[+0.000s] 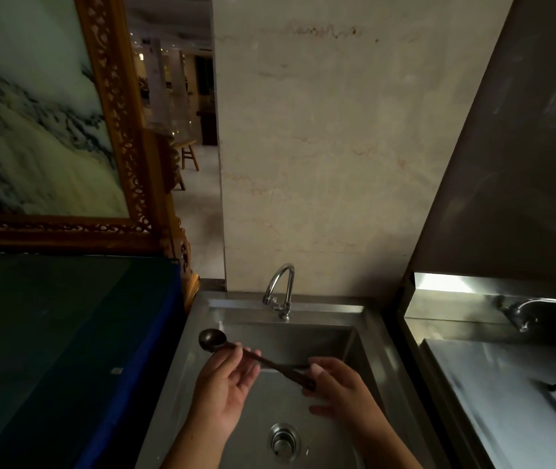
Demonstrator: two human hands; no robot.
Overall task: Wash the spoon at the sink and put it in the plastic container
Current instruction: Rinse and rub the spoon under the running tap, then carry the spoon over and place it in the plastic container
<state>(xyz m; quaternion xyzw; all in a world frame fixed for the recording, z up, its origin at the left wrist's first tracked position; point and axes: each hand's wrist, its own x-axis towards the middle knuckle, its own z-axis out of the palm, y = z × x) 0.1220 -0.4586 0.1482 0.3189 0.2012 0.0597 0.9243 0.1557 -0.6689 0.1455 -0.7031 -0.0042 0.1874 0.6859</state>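
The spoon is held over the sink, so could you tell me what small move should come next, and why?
Probably the left hand should reach up to open the faucet: no water is visibly running, and the right hand already grips the spoon by its handle above the sink.

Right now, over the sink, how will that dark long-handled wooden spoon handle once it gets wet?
The dark long-handled wooden spoon looks stiff: it spans both hands without sagging. Probably light, since the right hand pinches its end while the left hand merely supports it. Its smooth handle may turn slippery when wet.
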